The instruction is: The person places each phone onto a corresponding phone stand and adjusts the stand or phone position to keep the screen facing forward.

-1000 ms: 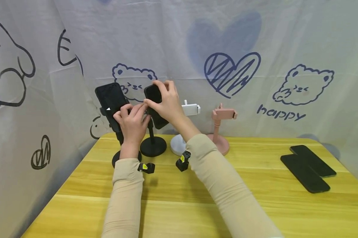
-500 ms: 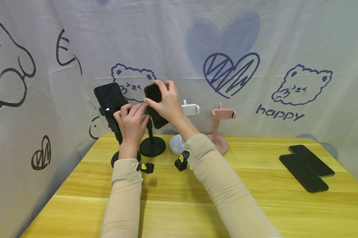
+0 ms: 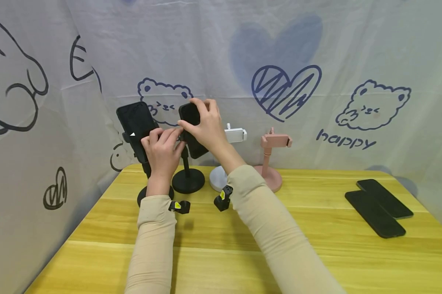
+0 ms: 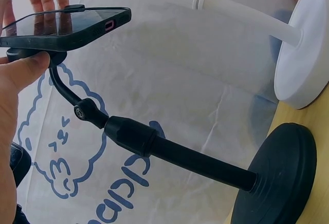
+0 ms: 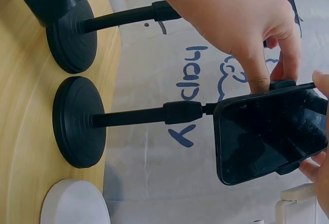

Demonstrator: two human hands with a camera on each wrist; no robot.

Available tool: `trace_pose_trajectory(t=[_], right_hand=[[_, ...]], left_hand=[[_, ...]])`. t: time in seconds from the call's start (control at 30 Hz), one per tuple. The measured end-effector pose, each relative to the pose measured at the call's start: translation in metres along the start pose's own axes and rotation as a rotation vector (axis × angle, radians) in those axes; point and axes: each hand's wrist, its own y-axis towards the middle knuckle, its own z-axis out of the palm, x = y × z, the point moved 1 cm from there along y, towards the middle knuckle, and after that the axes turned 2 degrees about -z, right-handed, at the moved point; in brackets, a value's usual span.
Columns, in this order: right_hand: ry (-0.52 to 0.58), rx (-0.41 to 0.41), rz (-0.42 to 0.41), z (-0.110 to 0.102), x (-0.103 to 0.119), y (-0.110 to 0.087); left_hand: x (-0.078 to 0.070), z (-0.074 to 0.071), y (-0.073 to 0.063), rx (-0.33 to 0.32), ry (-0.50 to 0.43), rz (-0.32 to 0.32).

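My right hand (image 3: 209, 125) grips a black smartphone (image 5: 270, 134) by its edges near the upper end. The phone sits tilted in the clamp (image 5: 282, 84) of a black phone stand (image 3: 188, 181). With thumb and fingers, my left hand (image 3: 164, 154) pinches the clamp's left side, close to the phone's edge. In the left wrist view, the stand's bent neck (image 4: 64, 88) runs up to the clamp beneath the phone. Just left stands another black stand with a second smartphone (image 3: 135, 118) mounted in it, partly hidden behind my left hand.
A white phone stand (image 3: 235, 135) and a pink phone stand (image 3: 276, 141) stand to the right, their holders holding no phone. Two dark smartphones (image 3: 375, 214) lie overlapping at the right of the wooden table (image 3: 221, 261). A drawn-on cloth (image 3: 221, 49) hangs behind.
Both hands stay at the phone and clamp with almost no visible movement. The view shifts very slightly.
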Motion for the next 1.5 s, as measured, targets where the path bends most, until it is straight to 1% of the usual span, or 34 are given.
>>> trace_pose_trajectory(t=[0.17,0.37,0.67,0.83,0.97,1.13,1.33,1.5], right_hand=[[0.0,-0.002,0.014,0.0003,0.0003,0.0011],[-0.005,0.0,0.008,0.0003,0.0022,0.0036],[-0.006,0.008,0.014,0.0009,0.0036,0.0036],[0.004,-0.005,0.033,0.0013,0.0015,0.0025],[0.014,-0.023,0.053,0.0011,0.0002,0.0037],[0.018,-0.016,0.062,0.0007,-0.0003,0.0039],[0.012,-0.015,0.076,0.0006,-0.0021,0.0019],[0.013,-0.01,0.087,0.0021,-0.0003,0.0024]], left_hand=[[0.0003,0.0,-0.0002,0.0,0.0,0.003],[0.0017,-0.0006,0.0017,-0.007,0.015,0.009],[0.0027,-0.0011,0.0013,0.009,0.025,0.009],[0.0001,-0.0014,0.0013,0.006,0.025,0.024],[-0.0002,-0.0007,0.0022,-0.005,0.024,0.023],[-0.0003,-0.0005,0.0038,-0.01,0.01,0.028],[0.0,0.002,0.0035,0.005,-0.002,0.036],[0.0024,0.0019,0.003,0.02,0.001,0.025]])
